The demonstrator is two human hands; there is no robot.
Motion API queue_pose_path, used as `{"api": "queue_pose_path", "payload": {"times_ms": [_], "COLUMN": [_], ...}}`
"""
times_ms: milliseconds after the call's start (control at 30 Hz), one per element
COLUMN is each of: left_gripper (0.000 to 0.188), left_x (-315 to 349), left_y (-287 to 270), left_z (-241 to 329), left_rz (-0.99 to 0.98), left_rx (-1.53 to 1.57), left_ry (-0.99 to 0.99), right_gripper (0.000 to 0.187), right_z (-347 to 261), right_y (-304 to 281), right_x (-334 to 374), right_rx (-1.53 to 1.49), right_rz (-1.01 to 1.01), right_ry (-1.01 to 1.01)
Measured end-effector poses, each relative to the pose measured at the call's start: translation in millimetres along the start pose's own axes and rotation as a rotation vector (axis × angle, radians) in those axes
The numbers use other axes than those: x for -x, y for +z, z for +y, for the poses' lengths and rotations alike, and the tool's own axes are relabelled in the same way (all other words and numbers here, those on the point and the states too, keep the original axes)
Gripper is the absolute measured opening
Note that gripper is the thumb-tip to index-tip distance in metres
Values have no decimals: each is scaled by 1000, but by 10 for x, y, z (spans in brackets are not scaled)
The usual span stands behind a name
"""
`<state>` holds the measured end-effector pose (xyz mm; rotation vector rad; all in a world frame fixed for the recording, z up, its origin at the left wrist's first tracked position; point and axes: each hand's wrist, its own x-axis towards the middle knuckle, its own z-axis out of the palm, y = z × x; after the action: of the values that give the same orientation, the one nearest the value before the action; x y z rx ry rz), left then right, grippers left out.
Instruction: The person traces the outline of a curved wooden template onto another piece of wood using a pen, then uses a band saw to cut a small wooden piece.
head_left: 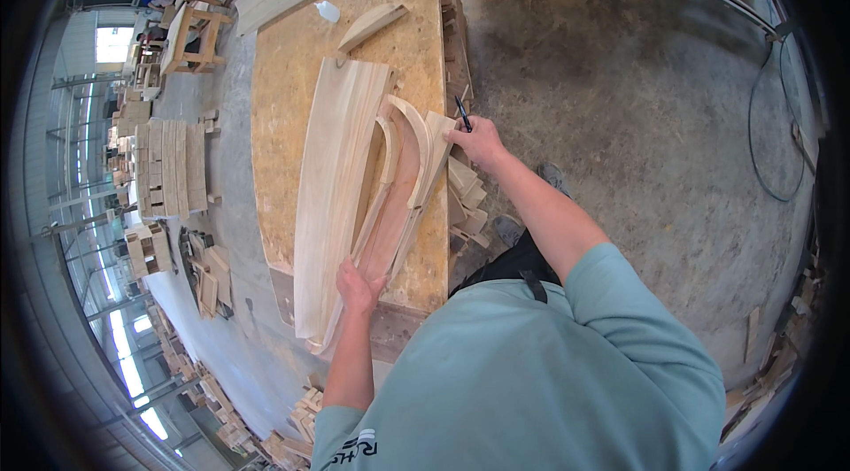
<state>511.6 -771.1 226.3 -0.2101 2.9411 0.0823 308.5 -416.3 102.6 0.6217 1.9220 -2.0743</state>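
left hand [359, 285] grips curved board [332, 196] | right hand [478, 142] holds pen [463, 113] at bench edge [440, 73]

A long, pale curved wooden panel [332, 196] lies lengthwise on the chipboard workbench [283, 99], its near end overhanging the bench's near edge, where the left hand [359, 287] grips it together with a reddish-brown curved template [390, 223] lying alongside it. On top of the template, toward the bench's right edge, sit arched light-wood pieces [416, 152], bowed like a hoop, their far ends meeting under the right hand [478, 142]. That hand presses down on them at the right edge and pinches a dark pen [462, 113], tip pointing away toward the far end of the bench.
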Motion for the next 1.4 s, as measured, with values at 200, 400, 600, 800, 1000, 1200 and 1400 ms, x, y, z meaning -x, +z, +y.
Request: {"api": "queue_pose_path", "payload": {"times_ms": [200,400,600,800,1000,1200,1400], "left_gripper": [98,98,96,95,95,94,94], "left_x": [30,14,13,16,25,21,32], "left_y": [-4,-8,26,6,13,-5,14], "left_z": [12,32,0,8,1,71,62], "left_rz": [-1,-2,-20,-21,-11,-20,-26], "left_rx": [-1,-6,4,-4,-5,-9,-24], "left_ry": [-11,-3,-13,-16,-1,-25,-50], "right_gripper": [33,32,32,32,32,30,27], "right_z": [-124,-18,-128,-26,3,-36,-95], "right_y": [8,5,-88,-55,-18,-26,-13], "right_x": [51,-6,-35,-97,-133,-96,-41], "right_rx": [13,-21,79,33,-48,-8,-56], "right_rz": [-40,-20,-127,-108,-127,-116,-144], "right_ry": [24,-2,-18,-4,9,18,44]}}
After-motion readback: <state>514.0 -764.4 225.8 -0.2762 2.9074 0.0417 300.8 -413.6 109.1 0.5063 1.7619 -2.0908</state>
